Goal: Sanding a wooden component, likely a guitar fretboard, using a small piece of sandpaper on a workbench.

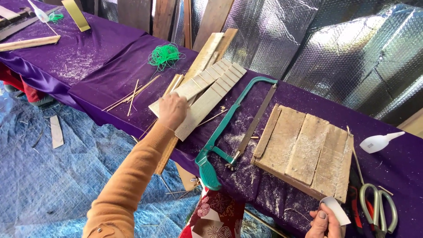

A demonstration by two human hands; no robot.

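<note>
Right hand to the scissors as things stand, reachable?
Probably yes. The right hand sits at the table edge just left of the scissors, and nothing lies between them. But it already holds a small white piece, so its grip is not free.

Orange knit sleeve (ribbed cuff), bare hands

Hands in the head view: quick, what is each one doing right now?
Left hand: closed on the notched wooden slats lying on the purple table.
Right hand: closed on a small white piece.
</note>
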